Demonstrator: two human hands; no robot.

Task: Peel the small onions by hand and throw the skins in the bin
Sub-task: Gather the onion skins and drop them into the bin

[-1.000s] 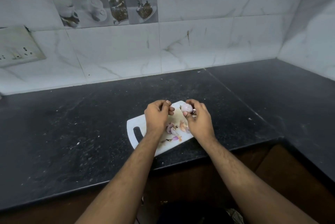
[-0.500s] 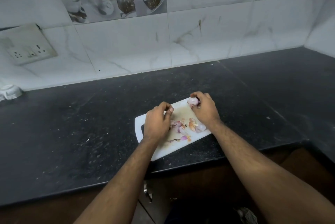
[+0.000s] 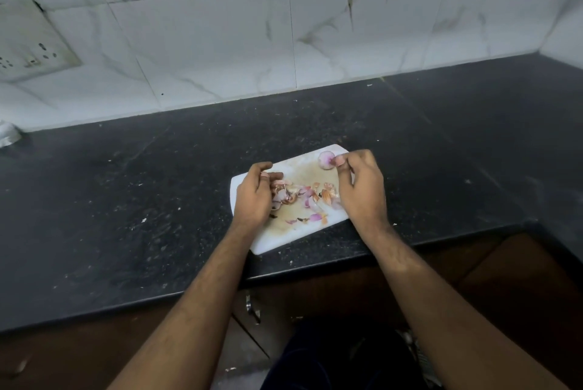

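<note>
At frame centre, our right hand (image 3: 362, 191) pinches the peeled onion (image 3: 326, 159) at the upper right corner of the white cutting board (image 3: 271, 240). Our left hand (image 3: 255, 195), fingers curled, grips loose skins (image 3: 303, 199) at the board's left side.

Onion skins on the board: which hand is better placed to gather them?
Left. The left hand already rests against the onion skins on the board, while the right hand pinches the peeled onion.
</note>
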